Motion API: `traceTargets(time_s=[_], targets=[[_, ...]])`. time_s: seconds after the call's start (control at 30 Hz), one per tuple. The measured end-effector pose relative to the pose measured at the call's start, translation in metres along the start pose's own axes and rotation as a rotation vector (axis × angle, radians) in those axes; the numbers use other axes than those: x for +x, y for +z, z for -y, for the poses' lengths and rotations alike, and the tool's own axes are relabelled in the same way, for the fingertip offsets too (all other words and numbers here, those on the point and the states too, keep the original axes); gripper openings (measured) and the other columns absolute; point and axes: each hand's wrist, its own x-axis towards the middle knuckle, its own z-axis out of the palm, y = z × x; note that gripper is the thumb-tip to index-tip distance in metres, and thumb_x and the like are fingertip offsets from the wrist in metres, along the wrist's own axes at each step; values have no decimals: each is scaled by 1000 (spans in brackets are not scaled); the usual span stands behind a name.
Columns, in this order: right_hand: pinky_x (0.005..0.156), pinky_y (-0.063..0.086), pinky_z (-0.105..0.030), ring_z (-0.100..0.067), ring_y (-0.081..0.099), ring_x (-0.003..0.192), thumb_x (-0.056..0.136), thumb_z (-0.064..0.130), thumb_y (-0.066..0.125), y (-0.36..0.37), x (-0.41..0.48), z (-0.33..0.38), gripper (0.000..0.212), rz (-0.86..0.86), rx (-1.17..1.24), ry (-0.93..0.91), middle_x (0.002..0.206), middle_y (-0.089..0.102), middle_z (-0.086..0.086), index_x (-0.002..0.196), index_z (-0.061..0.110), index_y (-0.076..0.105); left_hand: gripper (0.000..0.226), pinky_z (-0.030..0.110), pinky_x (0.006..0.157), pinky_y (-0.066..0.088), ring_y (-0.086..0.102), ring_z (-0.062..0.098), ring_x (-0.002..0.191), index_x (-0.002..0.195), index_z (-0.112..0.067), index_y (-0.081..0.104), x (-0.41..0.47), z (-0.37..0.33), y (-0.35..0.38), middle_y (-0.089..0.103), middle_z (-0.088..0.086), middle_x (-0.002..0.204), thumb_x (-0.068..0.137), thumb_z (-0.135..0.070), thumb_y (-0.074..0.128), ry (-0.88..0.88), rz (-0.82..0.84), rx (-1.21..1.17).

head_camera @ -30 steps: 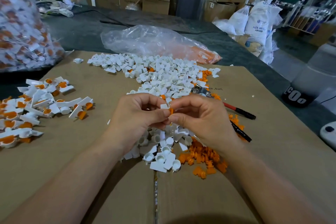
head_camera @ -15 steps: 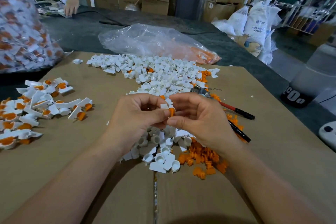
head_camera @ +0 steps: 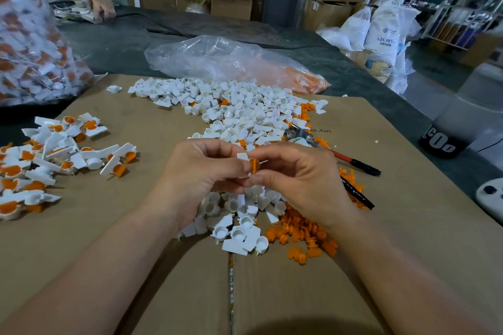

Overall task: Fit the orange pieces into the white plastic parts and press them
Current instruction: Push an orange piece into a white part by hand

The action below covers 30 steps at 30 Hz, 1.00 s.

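The orange piece [head_camera: 254, 165] is showing more of itself between the fingertips than a second ago, when only a sliver was peeking out. The other person's hand [head_camera: 100, 5] at 11 o'clock is now sitting lower, down on the counter [head_camera: 122, 43].

The left hand [head_camera: 201, 171] and right hand [head_camera: 302, 182] are meeting in mid-air above the cardboard sheet [head_camera: 136, 239]. The left fingers are curling round a white part [head_camera: 243, 156], pinching it against the thumb. The right thumb and forefinger are pinching the orange piece, which is touching the white part's right side. How deep it is sitting in the part cannot be told.

Directly beneath the hands, at 6 o'clock, a small heap of white parts [head_camera: 236, 228] is lying, with loose orange pieces [head_camera: 299, 231] just beside it at 5 o'clock. A larger spread of white parts [head_camera: 239, 109] is lying at 12 o'clock, and a clear plastic bag [head_camera: 217, 60] is lying beyond it. Assembled white-and-orange pieces [head_camera: 54, 155] are lying at 9 o'clock, well apart from the hands. A hand tool with red and black handles [head_camera: 353, 162] is lying at 3 o'clock, just beside the right hand. A full bag of finished pieces [head_camera: 30, 35] is standing at 10 o'clock.
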Motion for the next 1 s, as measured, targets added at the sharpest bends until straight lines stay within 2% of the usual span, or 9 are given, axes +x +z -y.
traceTargets(time_s=[0.17, 0.27, 0.4, 0.5, 0.57, 0.7, 0.8, 0.93, 1.0], targets=[[69, 56, -33, -11, 67, 77, 76, 10, 68, -1, 1, 0, 28, -40, -231, -106, 83, 72, -4, 104, 13, 67, 13, 19, 43, 50, 64, 18, 47, 56, -8, 71, 1, 1, -2, 65, 14, 57, 43, -10, 72, -37, 26, -25], [69, 57, -37, -13, 69, 78, 76, 11, 68, 0, 2, 0, 29, -43, -197, -87, 86, 72, -5, 104, 20, 64, 15, 19, 42, 49, 63, 18, 46, 57, -6, 70, 1, 1, -2, 65, 16, 58, 42, -10, 73, -60, 20, -58], [77, 56, -29, -8, 68, 84, 78, 7, 66, 1, 2, -2, 32, -20, -124, -9, 91, 69, 2, 106, 20, 63, 13, 17, 37, 45, 61, 17, 43, 58, -5, 68, 3, 1, -3, 64, 14, 55, 45, -7, 71, -111, -3, -107], [80, 55, -24, -8, 68, 85, 77, -2, 67, 1, 3, -3, 38, -5, -75, 57, 93, 68, 2, 108, 20, 62, 13, 15, 34, 41, 58, 13, 40, 60, -3, 68, 4, 0, -4, 63, 11, 54, 47, -6, 70, -143, -14, -143], [79, 54, -21, -6, 68, 83, 77, -4, 68, 2, 3, -2, 41, -4, -35, 81, 88, 68, 10, 103, 27, 62, 15, 14, 35, 42, 57, 12, 40, 61, -3, 69, 5, -1, -4, 63, 11, 54, 46, -7, 71, -153, -15, -157], [81, 55, -25, -6, 68, 84, 77, -1, 69, 4, 5, -1, 38, -17, 5, 112, 86, 68, 12, 96, 32, 62, 23, 14, 35, 42, 57, 12, 40, 68, 1, 66, 6, -1, -3, 62, 10, 53, 47, -7, 71, -145, -30, -162], [78, 54, -21, -4, 68, 82, 77, 0, 69, 5, 4, -2, 37, -18, 12, 96, 84, 67, 15, 92, 33, 63, 22, 14, 35, 42, 58, 11, 40, 67, 0, 65, 6, 0, -3, 62, 9, 53, 47, -7, 70, -141, -23, -157], [76, 53, -17, -5, 69, 80, 76, 1, 68, 5, 3, -2, 32, -22, 77, 51, 83, 70, 10, 99, 23, 67, 13, 14, 36, 44, 58, 13, 41, 58, -4, 68, 5, 0, -3, 62, 11, 52, 45, -7, 70, -119, -5, -145], [74, 53, -17, -4, 69, 77, 77, 2, 67, 4, 3, -2, 28, -18, 68, 1, 85, 71, -1, 101, 16, 69, 20, 15, 37, 45, 59, 14, 41, 64, 0, 65, 4, 0, -2, 63, 12, 53, 46, -6, 69, -113, -1, -134]])
